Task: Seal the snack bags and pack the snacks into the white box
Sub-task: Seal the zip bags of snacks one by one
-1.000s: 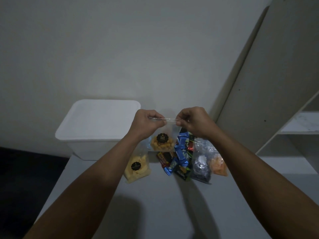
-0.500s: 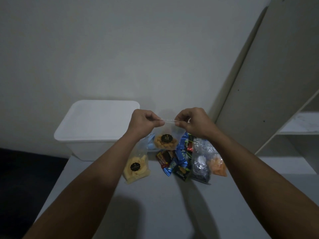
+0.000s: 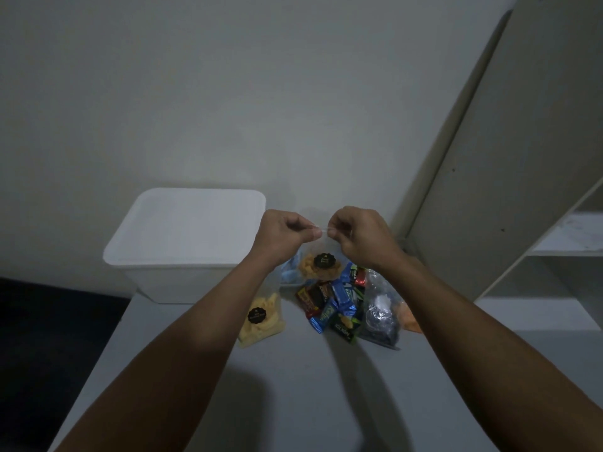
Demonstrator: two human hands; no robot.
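I hold a clear snack bag (image 3: 321, 265) with orange chips and a black round label up above the table. My left hand (image 3: 284, 234) and my right hand (image 3: 355, 234) both pinch its top strip, fingertips nearly touching. A second clear bag of yellow chips (image 3: 261, 316) lies on the table under my left forearm. A pile of small wrapped candies (image 3: 332, 303) in blue, red and green lies to its right. The white box (image 3: 186, 243) stands at the back left with its lid on.
A clear bag with silver-wrapped pieces (image 3: 380, 316) and an orange snack bag (image 3: 408, 316) lie beside my right forearm. A pale blue bag (image 3: 290, 272) sits behind the held bag. White shelving (image 3: 554, 243) stands on the right. The table's left edge (image 3: 107, 344) drops to a dark floor.
My two hands have slid closer together along the top strip of the held bag. The bag stays raised in the same place.
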